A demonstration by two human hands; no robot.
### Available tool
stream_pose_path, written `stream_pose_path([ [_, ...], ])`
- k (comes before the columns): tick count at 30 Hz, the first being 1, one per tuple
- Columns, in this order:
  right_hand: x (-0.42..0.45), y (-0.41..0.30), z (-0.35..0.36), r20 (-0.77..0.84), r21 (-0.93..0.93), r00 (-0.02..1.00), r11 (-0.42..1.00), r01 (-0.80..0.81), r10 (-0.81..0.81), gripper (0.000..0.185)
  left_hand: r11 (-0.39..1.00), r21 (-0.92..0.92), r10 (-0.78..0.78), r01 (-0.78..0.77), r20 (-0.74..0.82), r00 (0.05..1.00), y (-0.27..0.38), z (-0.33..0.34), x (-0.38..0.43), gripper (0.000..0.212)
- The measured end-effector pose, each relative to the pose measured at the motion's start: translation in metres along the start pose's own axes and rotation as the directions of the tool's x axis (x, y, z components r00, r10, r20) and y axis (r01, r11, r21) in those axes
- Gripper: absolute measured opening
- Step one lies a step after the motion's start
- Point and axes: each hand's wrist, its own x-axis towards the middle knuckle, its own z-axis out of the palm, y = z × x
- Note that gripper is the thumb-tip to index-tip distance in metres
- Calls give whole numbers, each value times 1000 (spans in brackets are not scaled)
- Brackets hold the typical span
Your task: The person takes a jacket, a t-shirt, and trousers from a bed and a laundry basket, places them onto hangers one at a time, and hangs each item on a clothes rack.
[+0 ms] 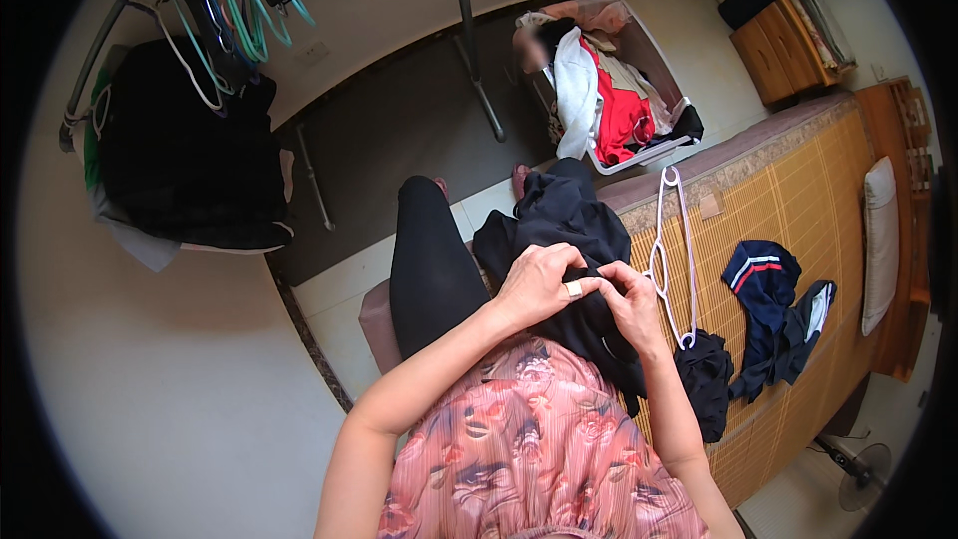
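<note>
A black garment point(557, 217) lies bunched across my lap, over the right thigh. My left hand point(542, 281), with a wide ring on one finger, pinches its fabric. Close against it, my right hand point(629, 292) grips the same cloth between thumb and fingers; the fingertips of both hands nearly meet. What exactly lies between the fingertips is too small to tell. Just right of my right hand, a white and pale purple plastic hanger point(690, 262) rests on the bamboo mat point(778, 187). Beside the hanger's lower end is a crumpled black cloth point(703, 385).
Dark blue garments with striped trim point(767, 277) lie on the bed. A plastic bin point(658, 153) heaped with clothes stands on the floor ahead. At upper left, a metal clothes rack point(101, 41) holds hangers and dark clothing point(187, 150). A wooden cabinet point(778, 49) and a fan point(864, 475) stand farther off.
</note>
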Motion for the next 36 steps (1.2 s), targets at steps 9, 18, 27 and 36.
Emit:
stream_pose_path([
  [9,2,11,-10,181,356,973,912,-204,147,14,989,-75,125,-129,-58,990,-5,5,-2,25],
  [18,1,12,-16,333,395,904,831,-391,268,10,943,-331,-33,40,27,999,0,4,-4,25],
  [27,2,11,-19,366,441,892,795,-416,265,9,934,-354,79,-48,74,994,0,-5,-5,24],
  [36,8,17,-23,402,463,859,740,-488,315,11,954,-268,120,-134,-68,990,2,4,-4,25],
])
